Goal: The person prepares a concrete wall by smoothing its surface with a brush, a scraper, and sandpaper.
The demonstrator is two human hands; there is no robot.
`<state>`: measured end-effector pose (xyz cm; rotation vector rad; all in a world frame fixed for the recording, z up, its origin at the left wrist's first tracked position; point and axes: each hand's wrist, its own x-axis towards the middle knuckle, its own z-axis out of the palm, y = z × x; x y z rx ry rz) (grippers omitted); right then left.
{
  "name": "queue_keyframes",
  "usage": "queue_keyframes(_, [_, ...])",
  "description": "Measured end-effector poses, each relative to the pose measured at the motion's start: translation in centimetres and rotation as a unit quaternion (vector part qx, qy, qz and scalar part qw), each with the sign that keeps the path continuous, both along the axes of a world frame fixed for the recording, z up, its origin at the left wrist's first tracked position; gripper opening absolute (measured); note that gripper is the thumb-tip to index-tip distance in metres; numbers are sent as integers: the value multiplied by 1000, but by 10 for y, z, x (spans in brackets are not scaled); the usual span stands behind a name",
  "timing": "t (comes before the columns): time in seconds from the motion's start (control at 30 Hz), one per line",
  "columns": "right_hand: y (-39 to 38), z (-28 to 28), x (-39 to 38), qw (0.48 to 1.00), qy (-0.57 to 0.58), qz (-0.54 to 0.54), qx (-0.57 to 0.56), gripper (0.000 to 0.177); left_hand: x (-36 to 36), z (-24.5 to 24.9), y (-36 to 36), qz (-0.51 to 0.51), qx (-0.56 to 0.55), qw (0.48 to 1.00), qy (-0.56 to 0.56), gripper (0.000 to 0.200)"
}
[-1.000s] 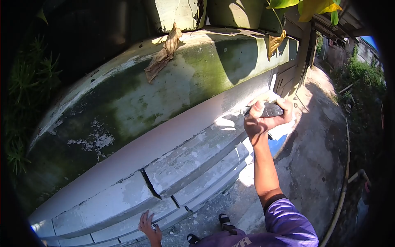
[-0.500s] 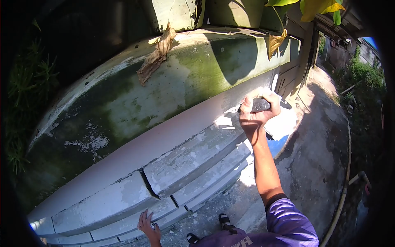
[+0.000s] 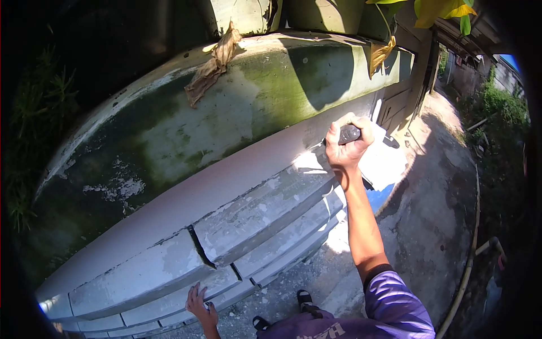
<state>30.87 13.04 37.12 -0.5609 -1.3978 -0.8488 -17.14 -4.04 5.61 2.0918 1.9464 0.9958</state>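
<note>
Up against a big mossy wall (image 3: 226, 130), green and flaking, from 9 to 2 o'clock. Under it a pale smooth band, then stepped concrete ledges (image 3: 265, 209) running 7 to 3 o'clock. Sunlit concrete ground (image 3: 429, 226) at 4 o'clock. Purple sleeve (image 3: 395, 308) at 5 o'clock, sandalled foot (image 3: 305, 298) at 6. Dry leaf (image 3: 212, 70) draped over the wall top at 11 o'clock.

Right hand (image 3: 347, 150) at 2 o'clock, arm at full stretch, fist closed tight round a dark tool (image 3: 349, 134). Working end hidden, so can't tell what kind. Tool inside the fist, poking out at 12 o'clock of the knuckles, right at the wall where band meets ledges.

Left hand (image 3: 199, 302) at 6 o'clock, fingers spread flat on the lowest ledge, holding nothing, well apart from the tool. Crack (image 3: 197, 248) thru the ledges at 7 o'clock.

Risks, prob.: overbalancing from so long a reach w/ weight on the low hand; breaking off loose render w/ too much pressure; skinning knuckles on rough wall after a slipped grip.
</note>
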Motion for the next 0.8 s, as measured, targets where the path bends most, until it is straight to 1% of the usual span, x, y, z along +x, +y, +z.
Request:
queue_keyframes(0.07, [-17, 9, 5, 997, 48, 30, 47, 46, -3, -2, -1, -1, -2, 1000, 16, 61])
queue_keyframes(0.17, [21, -17, 22, 985, 89, -26, 143, 45, -5, -8, 0, 0, 2, 1000, 19, 61])
queue_keyframes(0.27, [-2, 0, -4, 997, 34, -53, 43, 37, -7, -12, 2, -15, 37, 999, 11, 60])
queue_keyframes(0.33, [-23, 10, -14, 998, 54, -14, -6, 31, -6, -8, -2, -4, 8, 1000, 15, 58])
queue_keyframes(0.43, [-8, -1, -14, 996, 75, 41, 23, 35, -4, -6, 2, -1, 2, 1000, 19, 57])
queue_keyframes(0.53, [-2, 1, -12, 998, 34, -54, -7, 45, -5, -6, -2, -7, 5, 1000, 21, 57])
queue_keyframes(0.6, [-7, 4, -2, 999, 42, 6, 4, 46, -8, -6, -3, -7, 1, 1000, 24, 58])
queue_keyframes(0.67, [-2, 1, -5, 999, 45, 5, -4, 46, -7, -9, 0, -4, -6, 1000, 23, 59])
queue_keyframes(0.73, [-2, -5, -12, 998, 51, 2, -21, 47, -3, -6, 0, -4, 1, 1000, 12, 59])
queue_keyframes(0.8, [-7, 2, -22, 996, 46, -61, -37, 42, -4, -3, -1, -5, -2, 1000, 11, 59])
